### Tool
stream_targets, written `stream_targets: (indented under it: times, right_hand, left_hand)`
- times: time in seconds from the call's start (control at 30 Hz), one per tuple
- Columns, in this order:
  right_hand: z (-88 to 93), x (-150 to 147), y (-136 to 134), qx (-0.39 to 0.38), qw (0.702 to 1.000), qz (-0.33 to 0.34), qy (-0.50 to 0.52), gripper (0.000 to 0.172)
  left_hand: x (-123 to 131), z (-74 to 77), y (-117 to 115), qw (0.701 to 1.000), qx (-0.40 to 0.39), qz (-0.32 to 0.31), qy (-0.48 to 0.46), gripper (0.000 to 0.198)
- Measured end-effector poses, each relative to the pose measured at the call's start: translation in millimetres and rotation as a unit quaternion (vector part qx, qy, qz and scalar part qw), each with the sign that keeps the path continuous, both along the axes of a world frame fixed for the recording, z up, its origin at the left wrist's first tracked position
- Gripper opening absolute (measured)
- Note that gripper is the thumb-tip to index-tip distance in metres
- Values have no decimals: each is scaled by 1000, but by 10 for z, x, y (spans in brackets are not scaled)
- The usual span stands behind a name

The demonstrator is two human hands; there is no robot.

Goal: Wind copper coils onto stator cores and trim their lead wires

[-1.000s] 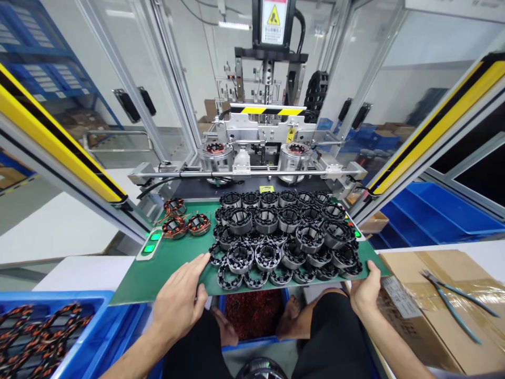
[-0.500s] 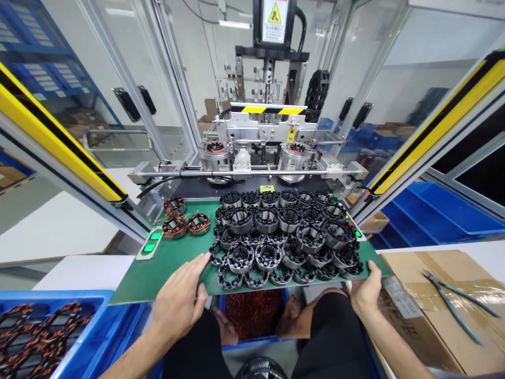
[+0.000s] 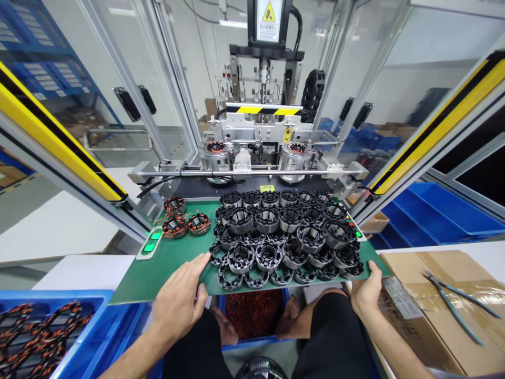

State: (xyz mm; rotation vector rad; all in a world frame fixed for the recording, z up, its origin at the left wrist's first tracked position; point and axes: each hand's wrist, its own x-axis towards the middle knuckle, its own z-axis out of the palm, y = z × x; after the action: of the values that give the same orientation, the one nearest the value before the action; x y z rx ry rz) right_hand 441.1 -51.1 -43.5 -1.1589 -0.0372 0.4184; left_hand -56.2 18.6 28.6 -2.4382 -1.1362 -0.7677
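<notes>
Left hand (image 3: 179, 302) and right hand (image 3: 366, 292) each clasp a near corner of the green board (image 3: 365, 253), crosswise at lower centre.

A yellow warning triangle with an exclamation mark was shown on the label (image 3: 268, 18) atop the press (image 3: 261, 73); its small print and the carton's (image 3: 434, 321) sticker (image 3: 398, 297) could not be read.

Both hands hold a green board (image 3: 208, 285) by its near corners, the left hand (image 3: 177, 305) on one side and the right hand (image 3: 365, 292) on the other. Black rings (image 3: 284, 237) fill the board. Three rings with orange wire (image 3: 185, 223) sit just beside it. Pliers (image 3: 453, 302) lie on a cardboard box (image 3: 426, 326).
</notes>
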Motion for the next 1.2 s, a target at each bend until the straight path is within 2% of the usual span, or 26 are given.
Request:
stream_targets:
  times: [0.33,0.63,1.2]
  right_hand:
    - [80,-40,12,-2,1000,-2,8,40]
    - [-36,40,-7,-2,1000,-1,15,43]
    - [-41,53,-17,-4,1000,7,8,41]
  left_hand:
    - [14,8,5,1000,3,-4,-5,88]
    - [-4,-3,8,1000,-9,-7,-12,88]
    - [12,23,3,1000,3,-5,-5,86]
